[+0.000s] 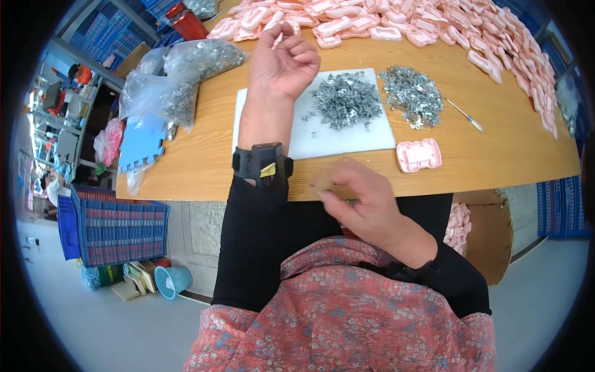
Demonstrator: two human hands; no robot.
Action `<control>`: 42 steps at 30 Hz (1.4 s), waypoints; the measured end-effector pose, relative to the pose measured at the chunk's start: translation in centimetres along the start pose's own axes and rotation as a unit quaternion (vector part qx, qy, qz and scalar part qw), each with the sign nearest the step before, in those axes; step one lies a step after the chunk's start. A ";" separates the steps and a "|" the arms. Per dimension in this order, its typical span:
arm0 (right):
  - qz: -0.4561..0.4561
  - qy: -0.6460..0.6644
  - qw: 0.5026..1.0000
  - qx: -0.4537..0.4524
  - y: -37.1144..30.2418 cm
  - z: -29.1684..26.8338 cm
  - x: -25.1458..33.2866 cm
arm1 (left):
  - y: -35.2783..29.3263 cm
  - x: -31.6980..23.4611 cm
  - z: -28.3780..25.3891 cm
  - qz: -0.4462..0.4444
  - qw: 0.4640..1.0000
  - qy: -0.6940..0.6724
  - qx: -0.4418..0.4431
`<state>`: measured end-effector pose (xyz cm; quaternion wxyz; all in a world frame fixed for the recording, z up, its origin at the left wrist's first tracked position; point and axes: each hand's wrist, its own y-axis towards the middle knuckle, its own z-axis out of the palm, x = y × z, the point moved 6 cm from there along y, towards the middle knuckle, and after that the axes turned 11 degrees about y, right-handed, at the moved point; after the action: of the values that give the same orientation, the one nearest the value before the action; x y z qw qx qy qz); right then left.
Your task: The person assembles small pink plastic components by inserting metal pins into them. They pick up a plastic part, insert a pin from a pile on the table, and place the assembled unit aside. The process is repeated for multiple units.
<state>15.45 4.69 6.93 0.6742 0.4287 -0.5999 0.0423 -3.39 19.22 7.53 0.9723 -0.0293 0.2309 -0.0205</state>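
My left hand is stretched out over the table, palm up. Its fingers are loosely curled and apart, with nothing visible in the palm, close to the pile of pink plastic casings. My right hand hovers at the table's front edge. Its thumb and forefinger come together, smeared by motion, so anything between them is hidden. A heap of small silver metal pieces lies on a white foam sheet, with a second heap of metal pieces beside it. One pink casing sits separately on the wood, right of the sheet.
A thin screwdriver-like tool lies right of the heaps. Plastic bags of metal pieces, a blue foam mat and a red container line the left side. Below stand blue crates, a light-blue basket and a cardboard box.
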 end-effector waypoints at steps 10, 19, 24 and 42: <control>-0.037 0.043 0.998 0.009 1.2 2.7 -0.1 | -0.2 1.6 -1.5 0.006 0.997 0.030 -0.065; 0.063 0.029 0.997 -0.036 -0.1 2.1 -2.9 | -0.5 2.5 -1.8 0.003 0.990 0.097 -0.101; 0.127 0.121 0.984 -0.013 0.1 2.8 -3.6 | 0.0 2.3 -1.2 0.039 0.975 0.177 -0.126; 0.030 0.170 0.941 -0.292 1.4 -16.7 1.1 | -0.2 3.0 -1.2 0.048 0.949 0.295 -0.096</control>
<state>27.86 15.64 10.07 0.8601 0.1815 -0.4748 -0.0425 -1.30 18.83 5.09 0.8532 -0.1035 0.5096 0.0408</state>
